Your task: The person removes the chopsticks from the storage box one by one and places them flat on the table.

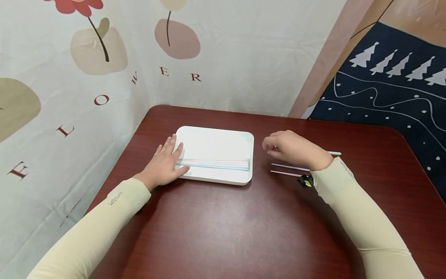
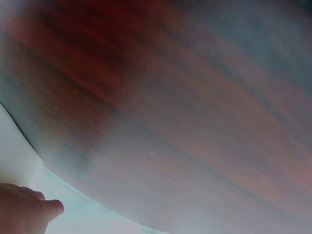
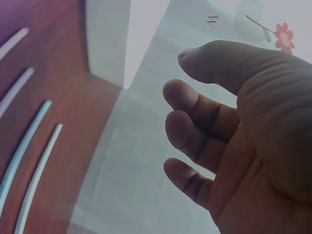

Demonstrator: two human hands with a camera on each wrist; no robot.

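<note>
A white rectangular tray (image 1: 216, 145) lies on the table, with several thin pastel straw-like sticks (image 1: 219, 164) side by side along its near half. My left hand (image 1: 162, 164) rests with fingers spread over the tray's left edge, its thumb by the ends of those sticks. Right of the tray, my right hand (image 1: 294, 147) hovers with loosely bent fingers and nothing between them. Beneath it a purple stick (image 1: 289, 167) and a pink stick (image 1: 283, 173) lie on the table; a pale stick (image 1: 334, 153) is partly hidden behind the wrist. In the right wrist view a light blue stick (image 3: 25, 146) also shows.
The reddish-brown wooden table (image 1: 223, 228) has rounded far corners. A white printed cloth (image 1: 244, 69) hangs behind and to the left, and a dark blue cloth with white trees (image 1: 383, 93) hangs at the right. A small black object (image 1: 305, 181) sits at the right wrist.
</note>
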